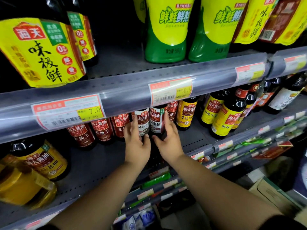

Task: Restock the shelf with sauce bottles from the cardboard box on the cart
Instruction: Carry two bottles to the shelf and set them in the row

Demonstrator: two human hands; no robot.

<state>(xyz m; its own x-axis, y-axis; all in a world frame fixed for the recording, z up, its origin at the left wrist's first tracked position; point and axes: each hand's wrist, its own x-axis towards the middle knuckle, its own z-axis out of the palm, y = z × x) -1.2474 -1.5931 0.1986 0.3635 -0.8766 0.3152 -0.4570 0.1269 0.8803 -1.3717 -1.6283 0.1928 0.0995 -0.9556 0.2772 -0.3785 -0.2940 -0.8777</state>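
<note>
At the centre of the frame, on the grey shelf (103, 156), the left hand (137, 143) grasped a white-labelled sauce bottle (142, 122) while the right hand (169, 141) grasped the red-and-white-labelled bottle (157, 121) touching it, both standing upright among red-labelled bottles (101, 130).

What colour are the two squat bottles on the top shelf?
Green bottles with yellow labels, head view.

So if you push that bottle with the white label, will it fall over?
It might. The white-label bottle looks tall and narrow, so a push up high could tip it into its neighbours. Its shiny label probably feels slippery. The left hand grips it low, which should keep it steady.
</note>
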